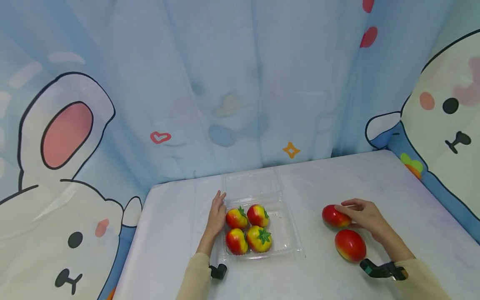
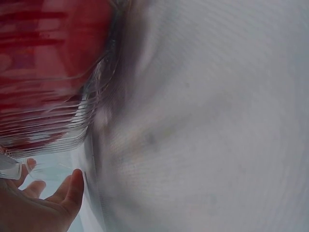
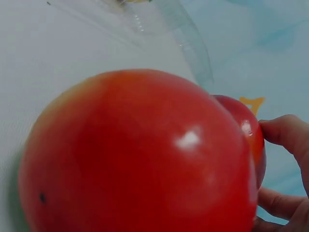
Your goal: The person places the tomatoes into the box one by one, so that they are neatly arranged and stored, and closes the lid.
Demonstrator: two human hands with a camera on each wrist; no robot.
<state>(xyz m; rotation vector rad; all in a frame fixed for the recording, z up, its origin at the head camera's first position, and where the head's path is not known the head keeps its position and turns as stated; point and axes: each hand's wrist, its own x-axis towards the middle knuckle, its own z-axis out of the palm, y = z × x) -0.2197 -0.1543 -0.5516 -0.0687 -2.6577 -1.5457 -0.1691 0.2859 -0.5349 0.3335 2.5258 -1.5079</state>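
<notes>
A clear plastic box (image 1: 282, 233) with its lid (image 1: 253, 183) folded back holds several red-and-yellow fruits with green leafy tops, among them a front fruit (image 1: 259, 239). My left hand (image 1: 215, 216) lies along the box's left side, its fingers loosely extended; the left wrist view shows the hand (image 2: 46, 205) by the box's ridged wall (image 2: 48, 130). On the right, my right hand (image 1: 363, 214) pinches a red oval fruit (image 1: 335, 216) between thumb and fingers. Nearer me sits a second red oval fruit (image 1: 350, 246), which fills much of the right wrist view and partly hides the pinched one (image 3: 239, 116).
A white cloth covers the table (image 1: 307, 275). Behind it hangs a blue curtain (image 1: 240, 83) with cartoon prints. A black wrist camera (image 1: 382, 270) on the right sleeve is close to the nearer red fruit.
</notes>
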